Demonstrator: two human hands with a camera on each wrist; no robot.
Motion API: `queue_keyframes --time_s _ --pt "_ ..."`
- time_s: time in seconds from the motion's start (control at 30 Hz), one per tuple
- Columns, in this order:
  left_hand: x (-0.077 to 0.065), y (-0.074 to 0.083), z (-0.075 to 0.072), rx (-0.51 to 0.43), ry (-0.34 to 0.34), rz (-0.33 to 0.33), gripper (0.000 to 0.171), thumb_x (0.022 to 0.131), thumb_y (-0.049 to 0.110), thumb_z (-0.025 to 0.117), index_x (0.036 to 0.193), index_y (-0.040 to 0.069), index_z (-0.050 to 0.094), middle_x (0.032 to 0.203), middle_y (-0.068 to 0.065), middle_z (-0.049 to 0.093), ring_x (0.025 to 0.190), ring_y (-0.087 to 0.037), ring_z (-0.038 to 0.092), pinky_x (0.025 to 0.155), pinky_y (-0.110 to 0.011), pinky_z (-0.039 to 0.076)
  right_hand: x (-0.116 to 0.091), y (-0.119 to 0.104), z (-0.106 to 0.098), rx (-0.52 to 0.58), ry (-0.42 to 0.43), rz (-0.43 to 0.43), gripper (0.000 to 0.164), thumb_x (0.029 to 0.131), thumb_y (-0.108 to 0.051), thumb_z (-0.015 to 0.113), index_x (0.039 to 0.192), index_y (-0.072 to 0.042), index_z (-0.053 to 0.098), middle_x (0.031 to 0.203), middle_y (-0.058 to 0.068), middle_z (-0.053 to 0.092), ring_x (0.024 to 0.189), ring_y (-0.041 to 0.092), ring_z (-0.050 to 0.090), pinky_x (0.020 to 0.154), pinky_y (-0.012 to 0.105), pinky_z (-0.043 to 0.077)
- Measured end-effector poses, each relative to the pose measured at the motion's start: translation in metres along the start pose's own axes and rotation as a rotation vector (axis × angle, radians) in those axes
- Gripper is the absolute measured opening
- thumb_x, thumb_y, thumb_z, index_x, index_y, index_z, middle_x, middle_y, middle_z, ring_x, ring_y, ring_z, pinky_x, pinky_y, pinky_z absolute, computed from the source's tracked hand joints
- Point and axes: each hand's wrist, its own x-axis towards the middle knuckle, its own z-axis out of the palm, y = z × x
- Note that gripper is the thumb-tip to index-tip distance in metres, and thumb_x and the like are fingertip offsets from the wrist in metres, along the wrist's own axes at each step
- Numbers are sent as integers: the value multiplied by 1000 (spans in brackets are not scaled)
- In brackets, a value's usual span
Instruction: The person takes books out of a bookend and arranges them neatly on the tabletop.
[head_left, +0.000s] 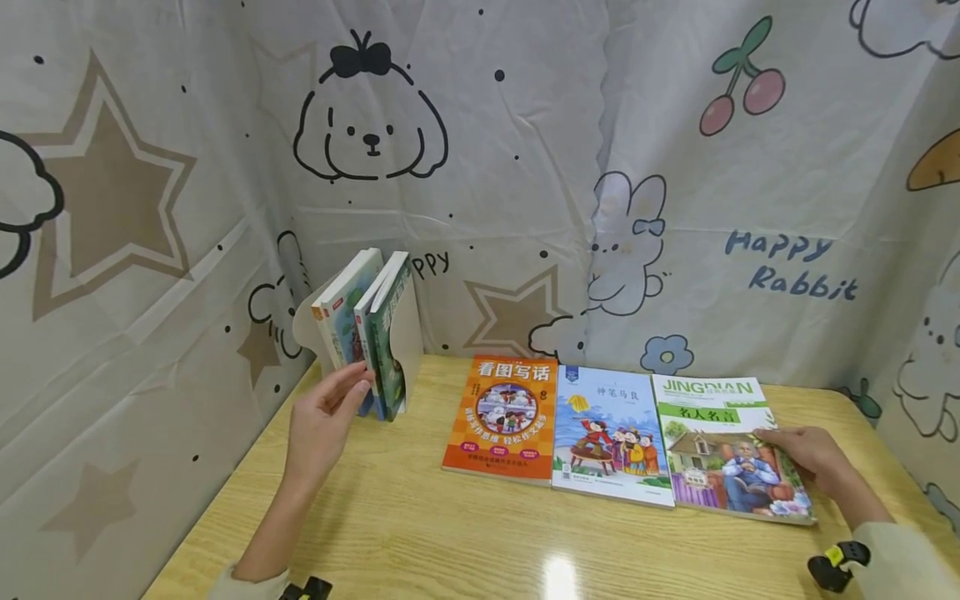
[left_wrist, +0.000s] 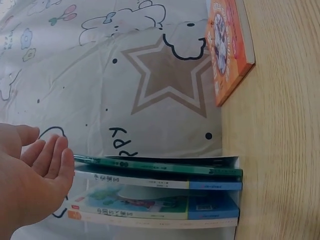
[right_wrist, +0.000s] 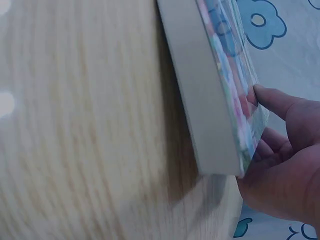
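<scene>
Several books stand upright in a white bookend (head_left: pixel 411 333) at the left, among them a green-covered book (head_left: pixel 392 350) and a pale book (left_wrist: pixel 145 205) with a blue spine end. Beside their upper spines is my left hand (head_left: pixel 326 417), its fingers loosely bent and nothing held in it. At the right, a book with a green-and-white cover (head_left: pixel 731 467) showing a seated figure lies face up. My right hand (head_left: pixel 813 457) grips its right edge, thumb on the cover and the other fingers at the side, as the right wrist view shows (right_wrist: pixel 295 155).
An orange picture book (head_left: pixel 498 425) and a blue storybook (head_left: pixel 611 437) lie face up in a row with the green-and-white one on the wooden table (head_left: pixel 450 542). A patterned cloth (head_left: pixel 495 167) hangs behind and along both sides.
</scene>
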Motion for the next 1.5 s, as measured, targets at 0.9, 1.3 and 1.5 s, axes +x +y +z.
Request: queue_keyframes --time_s 0.9,1.3,1.5 --pt "65 -60 -9 76 156 -261 58 105 24 52 153 -2 33 148 -25 42 135 -36 43 111 -45 37 -14 -9 12 -287 224 -22 65 93 -37 69 117 23 57 95 32 62 80 34 56 60 32 46" --pt "71 -90 -9 158 111 -238 51 107 31 46 148 0 45 145 -23 48 133 -35 47 108 -47 40 -21 -4 11 -251 176 -90 69 97 -38 62 126 23 50 121 43 50 98 45 52 80 55 49" --pt "71 -94 -6 106 183 -255 51 104 32 56 141 -2 52 138 -22 56 127 -32 54 104 -40 45 -16 1 6 -244 160 -95 67 98 -37 62 127 22 51 125 43 49 102 47 52 83 57 48"
